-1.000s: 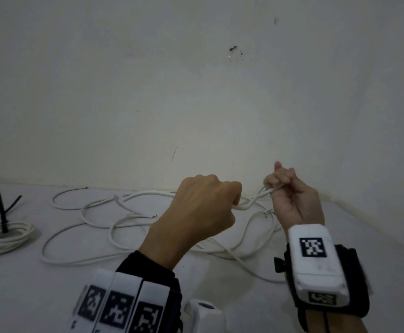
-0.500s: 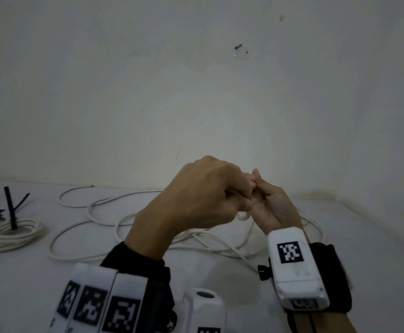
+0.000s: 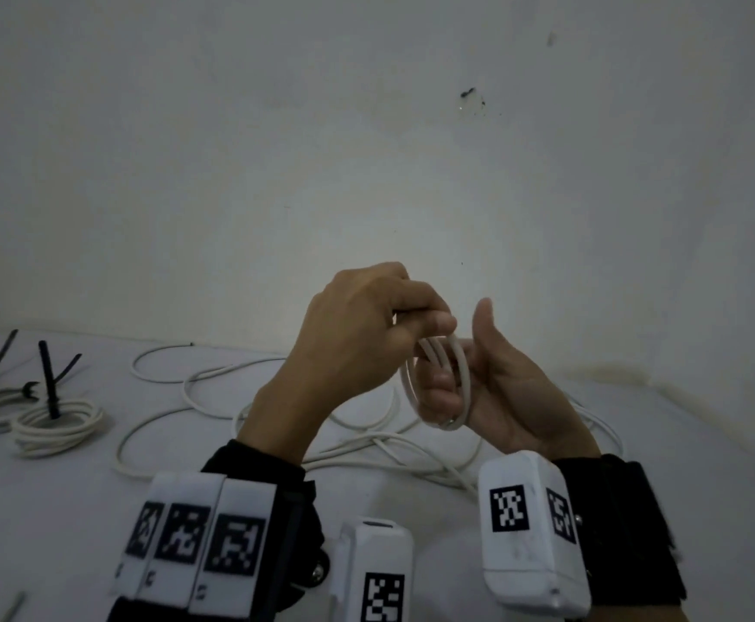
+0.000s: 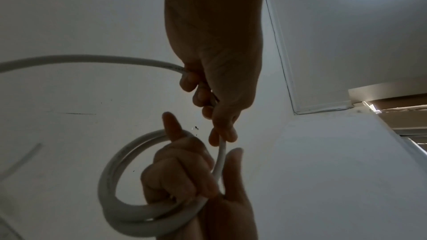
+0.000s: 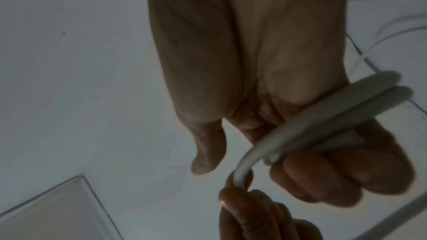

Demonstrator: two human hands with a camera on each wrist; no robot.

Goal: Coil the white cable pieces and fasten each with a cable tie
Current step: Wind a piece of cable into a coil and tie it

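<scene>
A white cable is being wound into a small coil around the curled fingers of my right hand, which is palm-up with its thumb raised. My left hand pinches the cable strand just above that coil. In the left wrist view my left hand grips the strand, which runs down into the coil on my right hand. The right wrist view shows two turns of the coil lying over my right hand. The rest of the cable trails loose on the white surface.
Two coiled white cables fastened with black cable ties lie at the far left. A loose black tie lies behind them. A white wall rises close behind the hands, and a corner is at the right.
Both hands came together and rose. My right hand turned palm-up and now has cable turns round its fingers. My left hand moved from pulling the strand to feeding it onto the coil.
</scene>
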